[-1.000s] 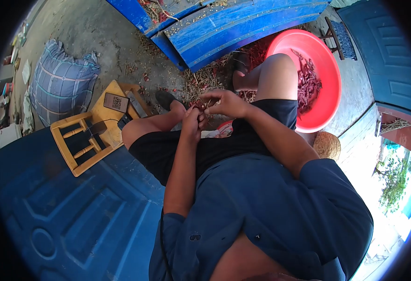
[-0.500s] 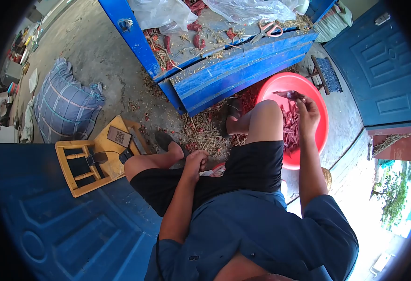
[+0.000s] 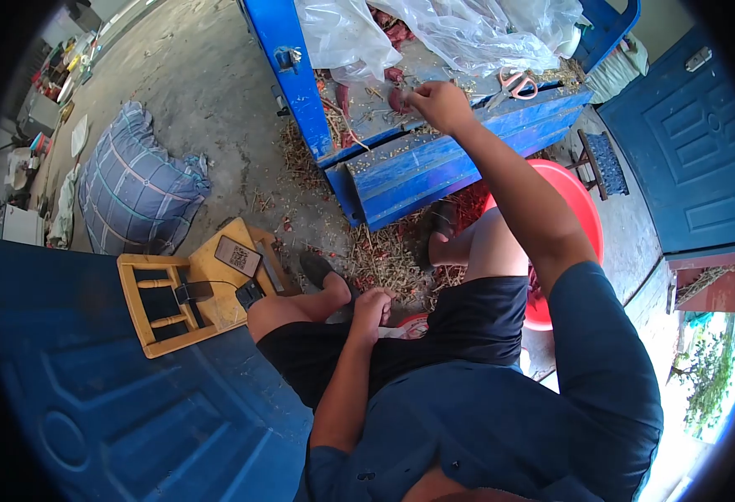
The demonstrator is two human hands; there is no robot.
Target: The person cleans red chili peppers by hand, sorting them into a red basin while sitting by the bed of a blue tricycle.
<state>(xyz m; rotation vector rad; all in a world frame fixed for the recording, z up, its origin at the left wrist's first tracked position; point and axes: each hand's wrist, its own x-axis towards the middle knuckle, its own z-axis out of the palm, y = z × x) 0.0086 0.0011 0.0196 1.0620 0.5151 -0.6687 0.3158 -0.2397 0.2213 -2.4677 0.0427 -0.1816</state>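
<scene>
My right hand (image 3: 443, 106) reaches over the blue metal cart (image 3: 459, 155), fingers bent and pinched at the edge of a dried red chili pepper (image 3: 397, 99) on its bed. Another dark red pepper (image 3: 343, 99) lies to the left. Pink-handled scissors (image 3: 516, 84) rest right of this hand, by the cart's edge. My left hand (image 3: 373, 309) is closed in front of my lap; whatever its fingers hold, if anything, is hidden. To the right stands a red plastic basin (image 3: 583, 205), partly covered by my right arm.
Clear plastic sheeting (image 3: 501, 38) covers the back of the cart bed. Stems and bits (image 3: 384, 255) litter the floor between my feet. On the left are a wooden chair (image 3: 217, 297) with a phone (image 3: 238, 256) and a stuffed plaid sack (image 3: 141, 184). A small stool (image 3: 603, 163) stands beyond the basin.
My right hand has moved from above the basin, where it held a dark dried pepper, up and left to the cart bed. My left hand stays closed by my lap. The view has shifted slightly.
</scene>
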